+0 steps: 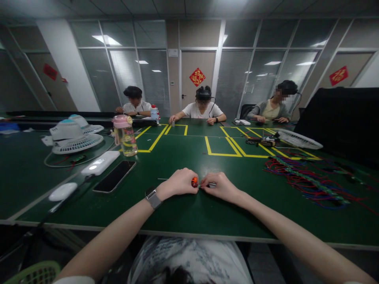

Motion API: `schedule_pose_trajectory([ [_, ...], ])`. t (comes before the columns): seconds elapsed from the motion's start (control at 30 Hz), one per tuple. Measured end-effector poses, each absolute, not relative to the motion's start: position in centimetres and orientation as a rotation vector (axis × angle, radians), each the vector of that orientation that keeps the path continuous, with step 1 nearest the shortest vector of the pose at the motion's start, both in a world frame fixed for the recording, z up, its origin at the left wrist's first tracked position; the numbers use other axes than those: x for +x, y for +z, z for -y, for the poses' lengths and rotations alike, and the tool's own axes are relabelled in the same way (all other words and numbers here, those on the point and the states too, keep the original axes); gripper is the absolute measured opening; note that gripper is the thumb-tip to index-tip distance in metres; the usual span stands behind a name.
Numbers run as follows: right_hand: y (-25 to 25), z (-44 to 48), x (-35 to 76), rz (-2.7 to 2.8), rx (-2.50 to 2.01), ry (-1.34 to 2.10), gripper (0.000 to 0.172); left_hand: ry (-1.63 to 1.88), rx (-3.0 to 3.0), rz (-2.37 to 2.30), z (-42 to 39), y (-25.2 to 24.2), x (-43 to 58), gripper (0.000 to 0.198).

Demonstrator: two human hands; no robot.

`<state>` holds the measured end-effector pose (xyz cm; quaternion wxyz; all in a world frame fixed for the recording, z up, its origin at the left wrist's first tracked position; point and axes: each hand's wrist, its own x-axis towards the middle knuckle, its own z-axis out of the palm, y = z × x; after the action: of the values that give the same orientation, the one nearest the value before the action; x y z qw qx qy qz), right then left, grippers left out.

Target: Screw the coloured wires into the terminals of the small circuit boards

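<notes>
Near the table's front middle, my left hand is closed around a tool with an orange end. A thin metal rod sticks out on that hand's left side, roughly in line with the orange end; the part between is hidden. My right hand is closed in a pinch, its fingertips almost meeting the left ones. Between the fingertips is a tiny green and pale piece, too small to make out fully. Dark thin wires show by the right fingers.
Left lie a phone, a white power strip, a pink-lidded bottle and white fans. Right are wired green circuit boards, a white fan grille and a black panel. Several people sit across the green table.
</notes>
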<state>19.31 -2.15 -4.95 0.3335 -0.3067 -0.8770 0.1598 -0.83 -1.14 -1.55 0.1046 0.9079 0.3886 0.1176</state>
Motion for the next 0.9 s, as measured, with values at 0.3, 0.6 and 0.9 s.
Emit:
schedule_pose_trajectory([
  [0.3,-4.3,1.3,20.6,1.952,-0.97,0.928,0.017,0.346,2.833,-1.187,1.5,-1.6,-0.8,0.016],
  [0.6,-4.4,2.0,20.0,1.872,-0.962,1.0,0.013,1.045,2.725,-1.228,2.0,0.8,-3.1,0.034],
  [0.9,-4.8,2.6,19.4,1.907,-0.947,0.957,0.018,1.324,2.666,-1.246,1.6,1.0,-3.8,0.024],
])
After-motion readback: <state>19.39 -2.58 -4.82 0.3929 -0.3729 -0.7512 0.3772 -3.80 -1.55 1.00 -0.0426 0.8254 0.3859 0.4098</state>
